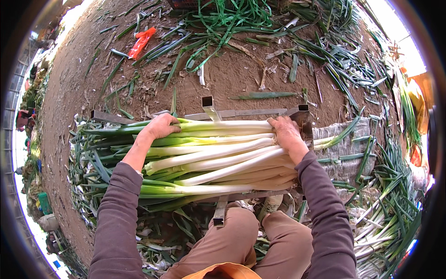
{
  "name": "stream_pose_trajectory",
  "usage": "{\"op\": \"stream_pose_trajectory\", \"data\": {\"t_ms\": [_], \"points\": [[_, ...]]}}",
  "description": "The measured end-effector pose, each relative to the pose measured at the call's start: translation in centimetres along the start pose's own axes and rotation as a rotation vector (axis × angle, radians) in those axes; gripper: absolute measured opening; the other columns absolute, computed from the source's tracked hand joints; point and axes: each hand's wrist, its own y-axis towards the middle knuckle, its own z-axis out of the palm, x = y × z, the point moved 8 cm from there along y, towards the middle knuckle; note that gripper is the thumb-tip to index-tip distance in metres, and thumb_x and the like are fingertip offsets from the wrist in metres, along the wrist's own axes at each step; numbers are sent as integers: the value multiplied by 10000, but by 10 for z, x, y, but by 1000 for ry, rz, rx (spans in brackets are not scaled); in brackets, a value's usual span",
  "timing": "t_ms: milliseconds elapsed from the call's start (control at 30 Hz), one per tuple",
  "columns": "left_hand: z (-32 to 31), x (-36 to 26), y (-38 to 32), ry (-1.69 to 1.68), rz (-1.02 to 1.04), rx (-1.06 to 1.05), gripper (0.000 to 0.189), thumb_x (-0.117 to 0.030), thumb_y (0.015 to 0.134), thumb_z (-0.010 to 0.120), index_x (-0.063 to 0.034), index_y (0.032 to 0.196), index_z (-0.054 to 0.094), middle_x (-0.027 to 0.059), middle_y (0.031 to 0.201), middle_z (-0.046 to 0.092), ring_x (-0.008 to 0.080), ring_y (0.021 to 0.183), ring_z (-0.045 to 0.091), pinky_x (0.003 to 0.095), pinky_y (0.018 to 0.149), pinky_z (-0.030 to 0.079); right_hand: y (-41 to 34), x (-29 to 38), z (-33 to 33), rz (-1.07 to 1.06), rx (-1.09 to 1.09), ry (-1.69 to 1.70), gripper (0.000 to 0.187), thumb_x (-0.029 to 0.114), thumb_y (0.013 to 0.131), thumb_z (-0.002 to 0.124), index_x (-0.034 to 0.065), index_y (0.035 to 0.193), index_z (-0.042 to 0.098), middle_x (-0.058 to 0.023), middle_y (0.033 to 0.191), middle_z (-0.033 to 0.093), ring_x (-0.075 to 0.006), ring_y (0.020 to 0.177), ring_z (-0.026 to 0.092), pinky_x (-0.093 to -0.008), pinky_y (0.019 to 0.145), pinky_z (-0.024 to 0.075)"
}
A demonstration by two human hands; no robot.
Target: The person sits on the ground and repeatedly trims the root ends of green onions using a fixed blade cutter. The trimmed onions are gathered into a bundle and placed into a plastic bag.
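A pile of large green onions (212,160) lies lengthwise in a metal frame (212,108) of square tubing in front of me. Their white stems point right and the dark green leaves spread left. At the far side of the pile, my left hand (162,126) curls its thumb and fingers around the farthest onion where white turns to green. My right hand (287,134) grips the same onion near its root end, beside the frame's right-hand end plate (306,122). Both hands partly cover the stems beneath them.
Green strapping (230,21) lies tangled on the dirt floor ahead, with a torn red plastic piece (141,42) to its left. Loose leaves (345,69) litter the ground. A woven sheet (348,153) and more onions (379,226) lie to the right. My knees (233,230) are close below the frame.
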Motion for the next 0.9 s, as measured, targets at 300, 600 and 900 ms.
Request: {"op": "stream_pose_trajectory", "data": {"t_ms": [300,600,900], "points": [[4,4,3,79,11,-311,358,-211,735,763,-89,1070,727,202,982,682,355,1015,626,427,912,479,6,-6,3,69,42,7,405,64,839,578,189,1223,617,-101,1084,600,-318,1124,542,-426,920,477],[16,-49,-31,-36,50,-377,288,-6,707,719,-17,995,714,150,1083,632,316,1087,579,370,972,445,13,-26,27,133,209,290,392,98,922,553,241,1284,595,-155,1230,618,-354,1169,582,-433,986,482],[39,-70,-18,-86,111,-264,362,-46,746,637,-88,1098,709,113,1155,617,297,1154,535,401,1014,377,27,-40,41,324,178,328,307,207,958,507,208,1231,650,-142,1217,645,-324,1108,622,-388,945,482]]}}
